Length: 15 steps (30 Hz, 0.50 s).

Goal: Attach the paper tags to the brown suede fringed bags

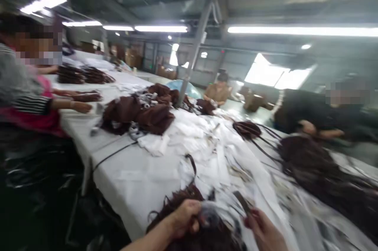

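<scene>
My left hand (186, 216) is closed, with its fingers pinched on the edge of a translucent plastic-looking piece (209, 216), which is too blurred to name exactly. A dark flat strip (242, 202) sticks up from my right hand (262, 226), whose fingers are closed around its lower end. Beneath both hands lies a dark brown fabric piece (174, 203) with loose, fringe-like edges. A dark strap loop (192, 166) rises from its far side. Motion blur hides the fine detail between my hands.
White cloth pieces (189, 129) and brown bundles (138, 111) lie along the white table (124, 178). A slanted metal post (196, 46) stands mid-table. More dark fabric (313, 160) lies at right. Co-workers are at left (26, 81), far side (220, 89) and right (307, 111).
</scene>
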Motion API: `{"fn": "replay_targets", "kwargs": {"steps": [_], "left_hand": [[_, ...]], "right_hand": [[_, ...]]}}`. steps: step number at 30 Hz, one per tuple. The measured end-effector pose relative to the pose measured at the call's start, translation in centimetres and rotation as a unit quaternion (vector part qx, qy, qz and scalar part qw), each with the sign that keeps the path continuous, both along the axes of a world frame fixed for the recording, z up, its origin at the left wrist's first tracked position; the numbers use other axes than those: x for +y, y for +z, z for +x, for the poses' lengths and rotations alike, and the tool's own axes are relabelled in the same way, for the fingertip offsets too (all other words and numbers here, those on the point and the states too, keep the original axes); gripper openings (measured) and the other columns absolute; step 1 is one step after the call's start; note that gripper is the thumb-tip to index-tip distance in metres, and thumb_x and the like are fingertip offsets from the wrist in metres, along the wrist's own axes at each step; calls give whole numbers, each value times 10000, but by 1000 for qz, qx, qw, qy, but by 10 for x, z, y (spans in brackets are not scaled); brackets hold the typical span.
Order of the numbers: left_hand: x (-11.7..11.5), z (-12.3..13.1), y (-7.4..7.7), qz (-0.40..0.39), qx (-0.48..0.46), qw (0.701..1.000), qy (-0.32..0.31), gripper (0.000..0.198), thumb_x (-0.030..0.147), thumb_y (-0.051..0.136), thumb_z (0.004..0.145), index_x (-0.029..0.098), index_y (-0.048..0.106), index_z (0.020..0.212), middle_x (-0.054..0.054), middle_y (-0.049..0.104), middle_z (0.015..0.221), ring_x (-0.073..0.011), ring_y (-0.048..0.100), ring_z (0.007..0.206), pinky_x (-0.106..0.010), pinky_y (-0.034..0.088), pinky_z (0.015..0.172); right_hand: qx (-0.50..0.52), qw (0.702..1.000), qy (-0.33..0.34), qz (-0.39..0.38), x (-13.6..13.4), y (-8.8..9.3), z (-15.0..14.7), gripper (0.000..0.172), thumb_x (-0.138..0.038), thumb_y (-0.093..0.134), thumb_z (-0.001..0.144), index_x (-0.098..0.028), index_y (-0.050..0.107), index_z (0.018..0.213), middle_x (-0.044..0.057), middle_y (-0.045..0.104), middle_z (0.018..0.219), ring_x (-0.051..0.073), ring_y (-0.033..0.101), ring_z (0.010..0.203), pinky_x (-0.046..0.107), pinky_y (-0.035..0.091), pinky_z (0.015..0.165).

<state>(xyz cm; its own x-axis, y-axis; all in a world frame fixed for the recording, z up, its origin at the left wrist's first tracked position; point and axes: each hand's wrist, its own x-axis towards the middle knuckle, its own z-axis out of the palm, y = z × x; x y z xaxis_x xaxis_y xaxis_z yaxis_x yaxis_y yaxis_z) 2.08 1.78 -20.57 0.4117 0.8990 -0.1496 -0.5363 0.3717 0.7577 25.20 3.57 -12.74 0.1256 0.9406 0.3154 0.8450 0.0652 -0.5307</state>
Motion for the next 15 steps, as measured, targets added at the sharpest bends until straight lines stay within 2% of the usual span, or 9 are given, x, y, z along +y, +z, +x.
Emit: {"fn": "replay_targets", "kwargs": {"steps": [1, 3, 5, 7, 9, 11, 13, 15], "left_hand": [[-4, 15, -6, -4, -2, 1000, -15, 284, 399, 594, 865, 116, 620, 851, 17, 597, 679, -39, 445, 407, -166, 329, 366], [-8, 27, -13, -4, -1, 1000, -23, 316, 431, 638, 812, 116, 626, 792, 28, 575, 624, -11, 355, 334, -170, 197, 315], [-8, 26, -14, 1, 5, 1000, -22, 323, 442, 656, 782, 120, 634, 788, 25, 577, 627, -5, 344, 324, -177, 156, 313], [-8, 21, -11, 7, 14, 1000, -18, 308, 430, 659, 773, 123, 632, 769, 27, 564, 616, -4, 332, 329, -175, 147, 319], [-10, 19, -9, 12, 22, 1000, -11, 289, 410, 662, 767, 127, 616, 729, 37, 533, 592, -2, 311, 338, -167, 151, 328], [-13, 20, -7, 16, 27, 999, -6, 281, 399, 663, 767, 133, 596, 702, 46, 514, 585, 1, 300, 347, -156, 163, 334], [-15, 21, -8, 19, 30, 999, -5, 282, 401, 664, 771, 138, 587, 706, 42, 526, 605, 1, 321, 356, -147, 180, 337], [-17, 22, -10, 26, 33, 999, -7, 285, 407, 669, 775, 140, 587, 721, 36, 547, 630, 0, 353, 361, -143, 196, 335]], "right_hand": [[45, 998, 9, -38, -25, -7, 15, 328, -497, 516, 878, -221, 624, 1020, 26, 704, 802, 166, 668, 734, 305, 547, 703], [194, 975, 46, -96, -64, -23, 21, 404, -580, 516, 818, -219, 615, 970, 27, 704, 719, 198, 682, 692, 307, 546, 666], [344, 931, 53, -112, -88, -43, 6, 455, -643, 523, 762, -212, 586, 896, 40, 701, 744, 209, 678, 651, 306, 538, 599], [416, 902, 25, -115, -102, -63, -13, 497, -671, 538, 721, -210, 559, 904, 6, 657, 647, 173, 615, 482, 272, 479, 453], [449, 887, 1, -109, -109, -78, -29, 531, -687, 541, 700, -208, 546, 929, -53, 563, 508, 127, 495, 337, 234, 378, 352], [457, 883, -9, -107, -113, -86, -37, 514, -703, 524, 704, -209, 541, 845, -85, 474, 423, 96, 417, 282, 202, 296, 316], [448, 887, -9, -109, -116, -86, -42, 499, -711, 501, 718, -212, 503, 696, -83, 443, 394, 81, 408, 277, 183, 261, 313], [426, 899, -11, -105, -119, -78, -45, 495, -692, 497, 731, -212, 470, 610, -70, 450, 389, 80, 426, 285, 180, 269, 320]]}}
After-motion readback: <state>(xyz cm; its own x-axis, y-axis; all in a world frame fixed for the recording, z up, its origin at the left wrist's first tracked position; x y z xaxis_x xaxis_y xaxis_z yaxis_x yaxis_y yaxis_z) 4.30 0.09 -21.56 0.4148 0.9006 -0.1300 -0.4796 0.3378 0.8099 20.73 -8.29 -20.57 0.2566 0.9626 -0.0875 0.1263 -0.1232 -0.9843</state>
